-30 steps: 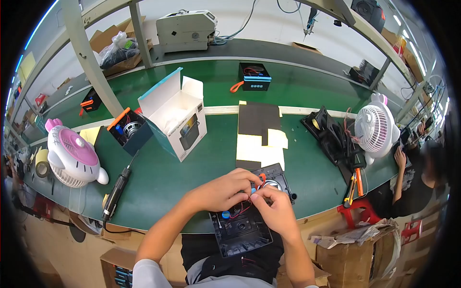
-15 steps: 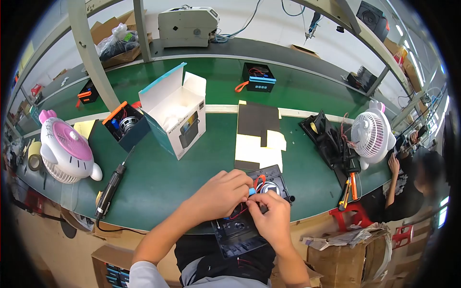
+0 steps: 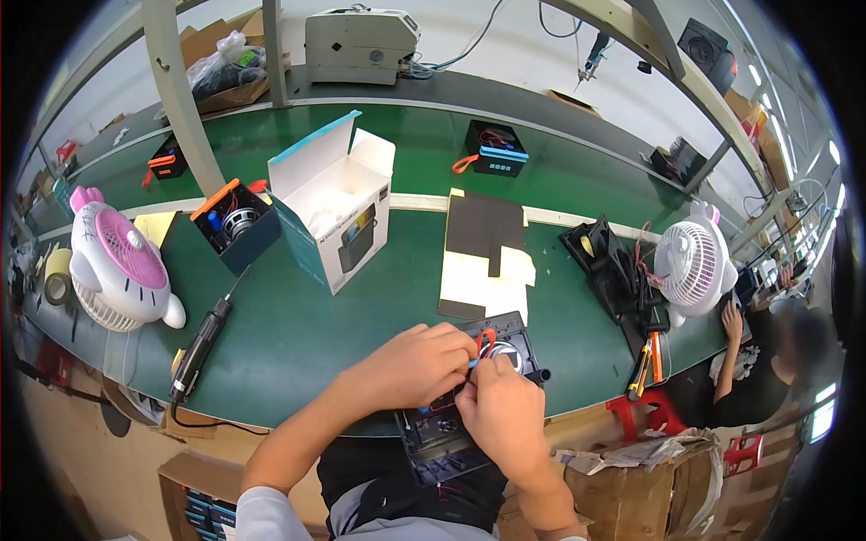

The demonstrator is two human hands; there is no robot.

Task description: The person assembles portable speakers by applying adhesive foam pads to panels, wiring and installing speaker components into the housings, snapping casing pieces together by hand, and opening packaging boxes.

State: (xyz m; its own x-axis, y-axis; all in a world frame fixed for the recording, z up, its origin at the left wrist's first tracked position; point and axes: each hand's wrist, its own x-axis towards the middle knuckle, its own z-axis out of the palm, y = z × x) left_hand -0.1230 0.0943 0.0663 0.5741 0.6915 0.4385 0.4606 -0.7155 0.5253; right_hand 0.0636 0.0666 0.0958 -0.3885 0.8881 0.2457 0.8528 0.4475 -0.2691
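Note:
On the bench's front edge, tilted toward my lap, lies an open black speaker housing (image 3: 446, 442) with a round speaker driver (image 3: 511, 353) and a red wire loop (image 3: 487, 339) inside. My left hand (image 3: 419, 362) reaches over it from the left, its fingers pinching a small blue part (image 3: 474, 362), mostly covered. Against those fingertips, my right hand (image 3: 503, 406) is closed, thumb and fingers pressed together by the wires. What the right fingertips hold is hidden.
Ahead stand a white open carton (image 3: 347, 230), an orange-trimmed speaker box (image 3: 236, 225) and taped dark sheets (image 3: 485, 243). An electric screwdriver (image 3: 203, 347) lies left. Fans (image 3: 122, 261) flank the bench; black parts (image 3: 613, 270) and cutters (image 3: 642, 368) lie right. A person (image 3: 753, 370) sits at far right.
My right hand has curled inward and moved up against the left fingertips, covering more of the blue part and wires. The view has shifted slightly; the housing stays in place.

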